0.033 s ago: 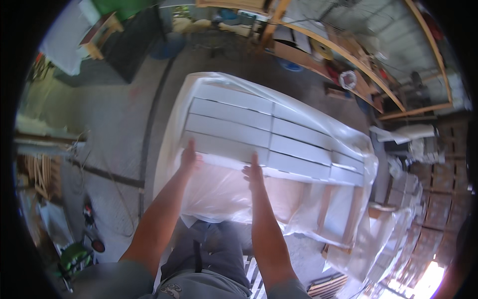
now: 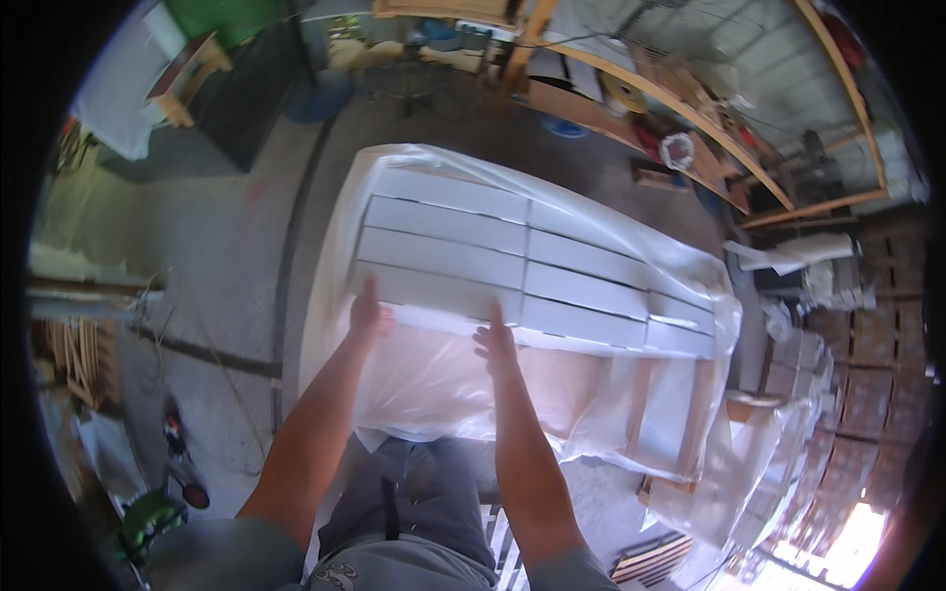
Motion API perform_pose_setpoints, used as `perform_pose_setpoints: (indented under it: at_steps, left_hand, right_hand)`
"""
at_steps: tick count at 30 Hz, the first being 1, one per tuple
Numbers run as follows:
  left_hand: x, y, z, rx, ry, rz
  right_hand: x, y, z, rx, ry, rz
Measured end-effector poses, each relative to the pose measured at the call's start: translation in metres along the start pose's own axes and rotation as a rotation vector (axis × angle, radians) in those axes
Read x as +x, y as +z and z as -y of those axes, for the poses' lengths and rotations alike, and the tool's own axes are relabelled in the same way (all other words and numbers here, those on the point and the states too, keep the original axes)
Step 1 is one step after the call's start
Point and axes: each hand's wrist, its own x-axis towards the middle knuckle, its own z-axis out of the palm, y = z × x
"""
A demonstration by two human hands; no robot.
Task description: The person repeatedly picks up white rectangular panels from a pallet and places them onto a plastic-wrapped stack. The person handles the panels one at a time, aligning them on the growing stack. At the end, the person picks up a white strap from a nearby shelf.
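Observation:
Long white boxes (image 2: 439, 243) lie side by side in rows inside a large wooden crate or pallet lined with clear plastic sheet (image 2: 434, 379). At the near edge of the closest left box (image 2: 434, 288), my left hand (image 2: 369, 317) is by its left end and my right hand (image 2: 499, 347) by its right end. Fingers on both hands are spread, one finger or thumb of each reaching up over the box's edge and the others pointing inward along its near side. Whether they press on the box I cannot tell. Nearer me, the plastic covers a pinkish-brown flat surface.
A plastic-wrapped stack (image 2: 685, 502) stands at the near right, with brown stacked pallets (image 2: 867, 345) beyond it. Wooden framing (image 2: 680, 108) with cluttered shelves is at the far right. A green machine (image 2: 153, 517) sits on the floor at the lower left, and a dark platform (image 2: 212, 118) at the far left.
The whole scene has shifted slightly left in the view. Against the boxes, my hands have hardly moved.

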Motion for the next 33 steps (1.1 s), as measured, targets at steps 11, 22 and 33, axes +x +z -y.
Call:
perform_pose_setpoints:
  at_steps: [11,22,33]
  left_hand:
    - [-0.008,-0.002,-0.010,0.102,-0.026,0.095]
    - [-0.012,0.002,-0.011,0.067,-0.030,0.098]
    - [-0.020,-0.001,0.001,-0.227,-0.022,0.221]
  right_hand:
    - [0.004,-0.093,0.050,0.375,0.064,-0.535]
    - [0.037,-0.081,0.046,-0.042,0.091,-0.930]
    - [0.005,-0.071,0.056,-0.120,0.011,-0.946]
